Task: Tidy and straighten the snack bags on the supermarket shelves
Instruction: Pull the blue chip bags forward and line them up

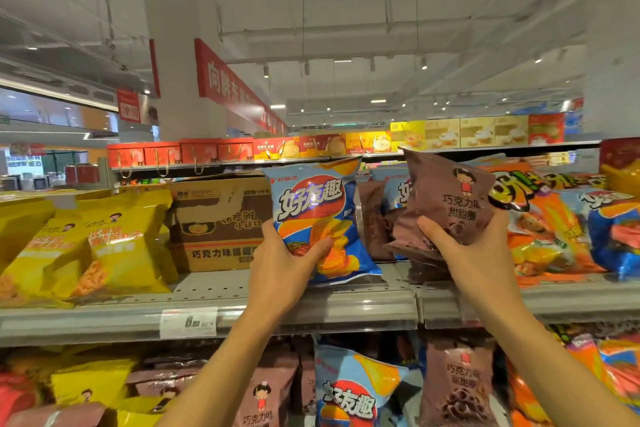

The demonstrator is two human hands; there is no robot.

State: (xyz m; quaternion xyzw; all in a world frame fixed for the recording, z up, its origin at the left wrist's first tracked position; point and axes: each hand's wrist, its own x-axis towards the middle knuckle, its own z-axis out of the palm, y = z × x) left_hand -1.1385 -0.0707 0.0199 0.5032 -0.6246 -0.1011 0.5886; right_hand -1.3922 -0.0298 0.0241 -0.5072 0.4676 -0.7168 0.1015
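Gripping a blue chip bag in our left hand, thumb curled across its front, our right hand clutching a brown snack bag, both raised over the shelf

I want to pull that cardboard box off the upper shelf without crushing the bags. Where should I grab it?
Probably by its two short ends, coming from the front. The cardboard box lies lengthwise along the shelf, its long face forward. The yellow bags lean at its left end and the blue chip bag, held in the left hand, covers its right end, so move those aside first.
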